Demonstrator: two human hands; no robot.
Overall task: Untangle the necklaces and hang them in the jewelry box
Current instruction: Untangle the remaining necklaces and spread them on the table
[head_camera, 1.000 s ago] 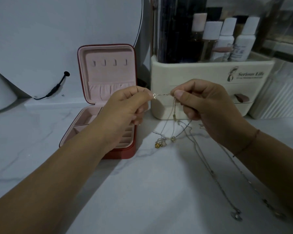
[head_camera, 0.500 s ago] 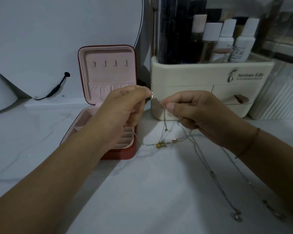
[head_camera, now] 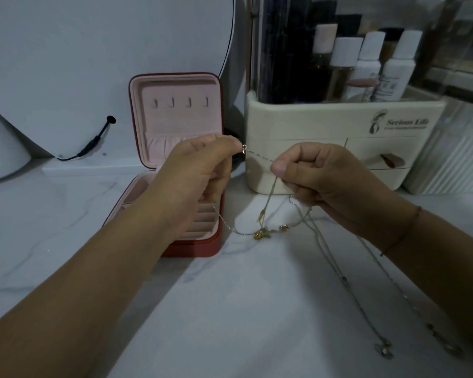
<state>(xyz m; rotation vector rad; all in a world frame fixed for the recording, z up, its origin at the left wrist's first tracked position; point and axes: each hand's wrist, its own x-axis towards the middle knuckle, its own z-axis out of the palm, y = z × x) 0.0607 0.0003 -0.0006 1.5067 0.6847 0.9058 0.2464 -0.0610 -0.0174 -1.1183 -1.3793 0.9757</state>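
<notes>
I am looking down at the marble counter [head_camera: 230,309], and nearest to me two pendant ends [head_camera: 384,350] are lying at the right edge, each on a thin chain running up toward the right hand [head_camera: 320,181]. I am counting these as two chains, but they are fine and dim, so I am not fully sure. A little farther, a knot of beads [head_camera: 262,233] is resting on the counter, just right of the box [head_camera: 175,186]; I am seeing one gold bead and one pinkish bead, and some small parts I cannot separate.

Above this, both hands are working. The left hand [head_camera: 194,181] is pinching the clasp [head_camera: 244,148] between thumb and finger, closed on it. The right hand is pinching the same chain [head_camera: 262,156], so a short piece is stretching tight between them, and more chain is hanging down to the knot.

Behind the left hand the box is standing open. Its lid is showing four hooks [head_camera: 179,102], and all four are bare. So I am judging the task as early: nothing is hanging, the untangling is in progress, and every necklace is left to hang.

Farthest, an organizer [head_camera: 325,124] is holding four white-capped bottles [head_camera: 366,66].
</notes>
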